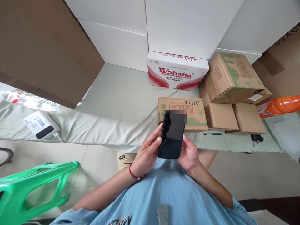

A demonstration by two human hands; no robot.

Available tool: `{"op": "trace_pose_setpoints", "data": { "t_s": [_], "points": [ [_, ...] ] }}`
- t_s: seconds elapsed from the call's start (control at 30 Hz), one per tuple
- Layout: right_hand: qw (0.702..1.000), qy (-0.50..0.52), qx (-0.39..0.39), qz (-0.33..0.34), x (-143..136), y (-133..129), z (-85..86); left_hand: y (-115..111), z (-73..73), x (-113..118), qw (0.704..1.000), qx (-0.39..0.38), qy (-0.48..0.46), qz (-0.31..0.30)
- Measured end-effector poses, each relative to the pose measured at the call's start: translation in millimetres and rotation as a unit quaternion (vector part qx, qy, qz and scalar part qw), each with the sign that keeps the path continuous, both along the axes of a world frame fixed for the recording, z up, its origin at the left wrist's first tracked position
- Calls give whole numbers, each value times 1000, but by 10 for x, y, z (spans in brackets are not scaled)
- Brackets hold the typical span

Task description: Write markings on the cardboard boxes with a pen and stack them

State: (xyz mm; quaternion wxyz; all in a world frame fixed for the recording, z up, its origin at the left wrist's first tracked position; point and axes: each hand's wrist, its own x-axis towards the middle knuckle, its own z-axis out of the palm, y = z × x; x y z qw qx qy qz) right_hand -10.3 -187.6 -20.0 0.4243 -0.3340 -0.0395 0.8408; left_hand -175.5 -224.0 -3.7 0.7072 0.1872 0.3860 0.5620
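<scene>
Held the black phone [172, 137] by its edges in left hand [147, 152] and right hand [189, 155], perhaps supporting its hidden back; needed a light, even grip.

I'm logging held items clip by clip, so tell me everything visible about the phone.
The phone is a slim black rectangle with rounded corners and a glossy, glass-like front that faces the camera; the screen looks dark, with faint reflections. A pixelated patch hides its upper right corner. It is held lengthwise, its top leaning slightly right in the picture. The left hand grips its left edge, the right hand its lower right edge. Its back is hidden.
</scene>
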Motion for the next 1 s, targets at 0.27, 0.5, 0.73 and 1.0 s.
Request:
{"op": "trace_pose_setpoints", "data": {
  "t_s": [0.27,0.5,0.73,1.0],
  "points": [
    [998,32,-30,46,-42,-72,59,-11,-22,-103,927,124,353,1],
    [981,102,13,166,73,-84,80,117,-225,-455,871,243,425,26],
    [980,127,27,153,6,-59,85,452,-850,-568,855,211,473,4],
    [982,86,52,157,-78,-91,148,590,-796,-363,850,241,469,20]
  ]
}}
